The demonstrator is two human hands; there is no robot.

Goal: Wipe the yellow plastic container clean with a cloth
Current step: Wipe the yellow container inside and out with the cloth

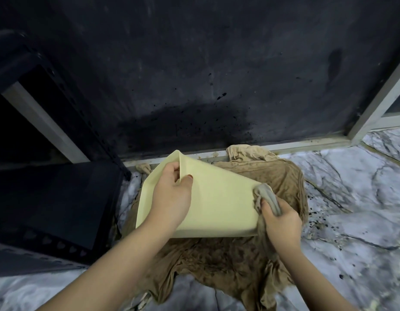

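A pale yellow plastic container [219, 198] lies tilted on its side at the centre, its open mouth toward the left and its base toward the right. My left hand [172, 194] grips its rim, thumb on the outer wall and fingers inside. My right hand [280, 223] is closed on a bunched grey cloth [267, 198], which presses against the container's right edge near the base. The container's inside is hidden from view.
A large stained brown cloth [217, 261] is spread on the marble-patterned floor [351, 198] under the container. A dark splattered wall [194, 75] stands behind. A black plastic rack [53, 198] sits at the left. A metal frame [378, 104] rises at the right.
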